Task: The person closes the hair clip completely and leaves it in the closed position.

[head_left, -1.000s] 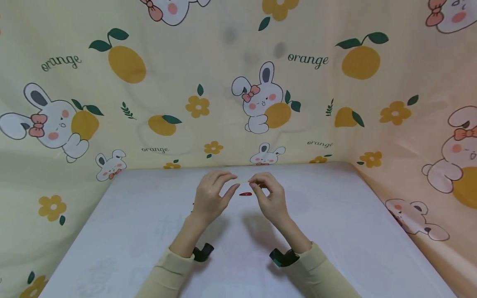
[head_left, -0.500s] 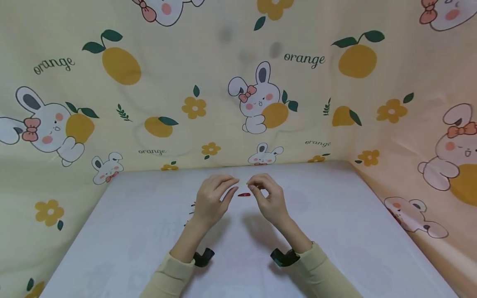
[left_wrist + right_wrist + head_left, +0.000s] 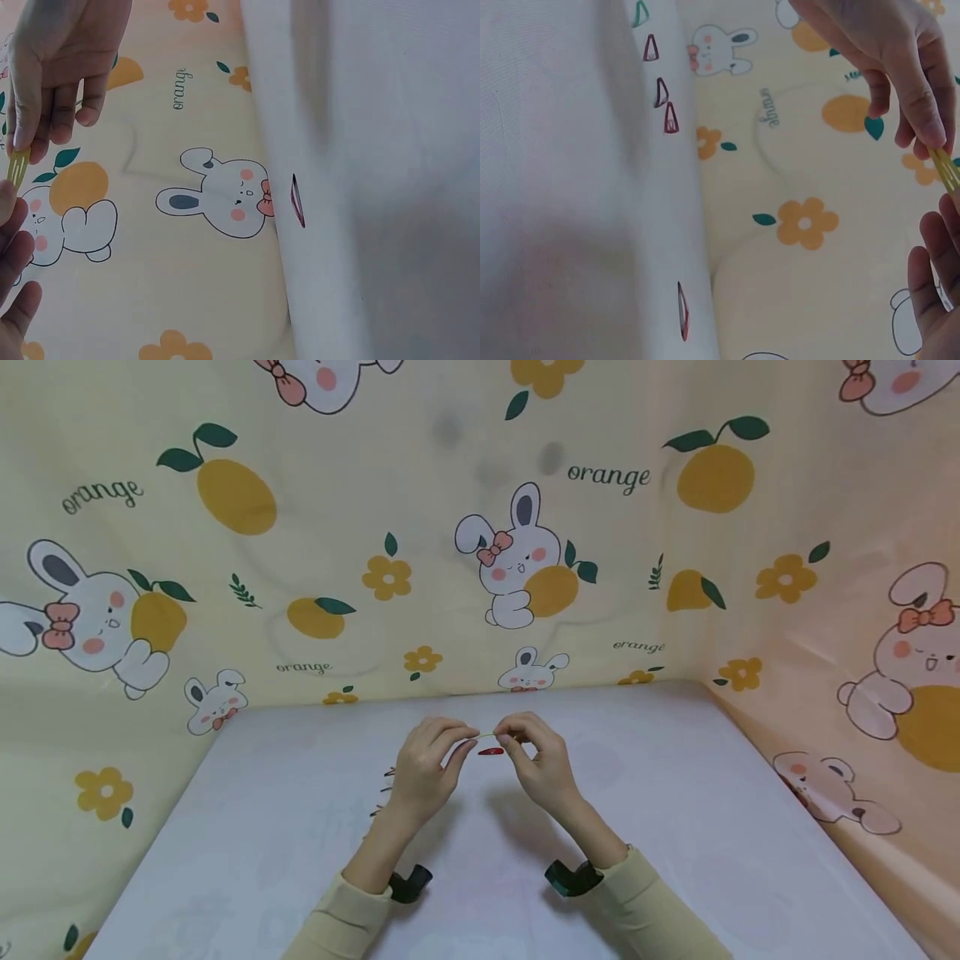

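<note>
A yellow snap hair clip (image 3: 487, 734) is stretched lengthwise between my two hands, above the table's far part. My left hand (image 3: 429, 763) pinches one end with thumb and fingertips, and my right hand (image 3: 542, 757) pinches the other. The clip's slotted shape (image 3: 18, 167) shows in the left wrist view. Below the hands, apart from them, a red hair clip (image 3: 491, 751) lies on the white table. In the right wrist view, several more clips lie in a row, among them a green clip (image 3: 640, 13) and a dark red clip (image 3: 651, 48); my left hand partly hides this row in the head view.
The white tabletop (image 3: 675, 810) stretches out on both sides of the arms. A cream curtain (image 3: 420, 485) printed with rabbits and oranges hangs behind the table and along its sides. Dark camera mounts (image 3: 573, 878) sit at both wrists.
My left fingertips have closed on the yellow clip's free end, which earlier only my right hand held. The head view has shifted slightly, and more clips show beside my left wrist.
</note>
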A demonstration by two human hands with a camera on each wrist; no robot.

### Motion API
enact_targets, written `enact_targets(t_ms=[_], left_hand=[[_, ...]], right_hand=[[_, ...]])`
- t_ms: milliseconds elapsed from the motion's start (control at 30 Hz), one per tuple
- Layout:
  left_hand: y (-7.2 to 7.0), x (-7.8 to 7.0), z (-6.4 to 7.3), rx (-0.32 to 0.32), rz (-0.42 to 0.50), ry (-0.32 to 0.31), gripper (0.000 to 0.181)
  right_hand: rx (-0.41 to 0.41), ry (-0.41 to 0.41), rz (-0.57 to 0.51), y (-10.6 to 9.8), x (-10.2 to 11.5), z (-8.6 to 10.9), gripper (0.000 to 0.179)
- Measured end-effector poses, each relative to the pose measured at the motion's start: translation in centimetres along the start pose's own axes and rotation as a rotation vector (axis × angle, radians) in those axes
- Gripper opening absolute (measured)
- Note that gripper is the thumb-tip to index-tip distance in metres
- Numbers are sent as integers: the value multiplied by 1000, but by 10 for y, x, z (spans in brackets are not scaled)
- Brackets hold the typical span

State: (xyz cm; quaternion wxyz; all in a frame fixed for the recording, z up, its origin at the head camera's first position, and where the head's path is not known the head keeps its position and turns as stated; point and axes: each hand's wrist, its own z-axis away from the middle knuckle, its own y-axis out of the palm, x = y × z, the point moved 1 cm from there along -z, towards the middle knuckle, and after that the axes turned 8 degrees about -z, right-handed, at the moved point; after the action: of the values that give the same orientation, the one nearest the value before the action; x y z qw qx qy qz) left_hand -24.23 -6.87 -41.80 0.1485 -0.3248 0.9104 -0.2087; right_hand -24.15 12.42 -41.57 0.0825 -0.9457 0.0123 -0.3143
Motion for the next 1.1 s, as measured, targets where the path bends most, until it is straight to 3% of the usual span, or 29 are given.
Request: enact_targets(t_ms=[133, 400, 833, 1100], left_hand=[[1, 0, 1, -4, 8, -12, 13], [1, -1, 1, 15, 30, -36, 8], [1, 0, 4, 68, 164, -142, 14], [0, 1, 3, 70, 230, -166, 15]], right_hand=[[0, 14, 3, -1, -12, 3, 19], [13, 61, -26, -1, -15, 6, 12], [65, 116, -71, 0, -15, 9, 12], [92, 163, -85, -2, -16, 10, 9]])
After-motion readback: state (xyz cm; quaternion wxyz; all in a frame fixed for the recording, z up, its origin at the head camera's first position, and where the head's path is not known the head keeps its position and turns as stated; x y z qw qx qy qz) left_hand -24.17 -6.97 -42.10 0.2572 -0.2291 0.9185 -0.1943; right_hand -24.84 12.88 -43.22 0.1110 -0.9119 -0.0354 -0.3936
